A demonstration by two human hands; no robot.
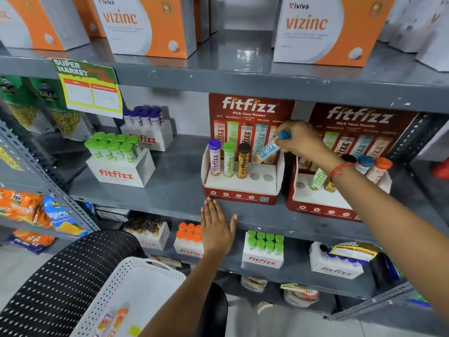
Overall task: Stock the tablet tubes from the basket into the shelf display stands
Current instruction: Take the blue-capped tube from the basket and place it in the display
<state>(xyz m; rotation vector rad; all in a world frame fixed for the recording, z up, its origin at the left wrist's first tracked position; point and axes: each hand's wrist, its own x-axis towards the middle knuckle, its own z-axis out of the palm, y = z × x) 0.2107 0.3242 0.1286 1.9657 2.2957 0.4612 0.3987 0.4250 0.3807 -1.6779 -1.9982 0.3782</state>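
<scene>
My right hand [302, 139] grips a blue-capped tablet tube [267, 150] by its cap, tilted, its base just above the holes of the red display stand [243, 197] on the middle shelf. That stand holds a purple-capped tube [214, 158], a green-capped tube [229, 159] and a brown-capped tube [243, 161]; two holes at its right are bare. My left hand [216, 229] lies flat and open against the shelf edge below the stand. A second red stand [323, 205] to the right holds several tubes. The white basket [136, 283] at the bottom holds a few tubes.
White boxes of green-capped tubes [119, 161] and purple-capped tubes [148, 127] sit left on the same shelf. More tube boxes [263, 251] fill the shelf below. Orange cartons [148, 25] stand on the top shelf. A black perforated chair back [63, 276] is under the basket.
</scene>
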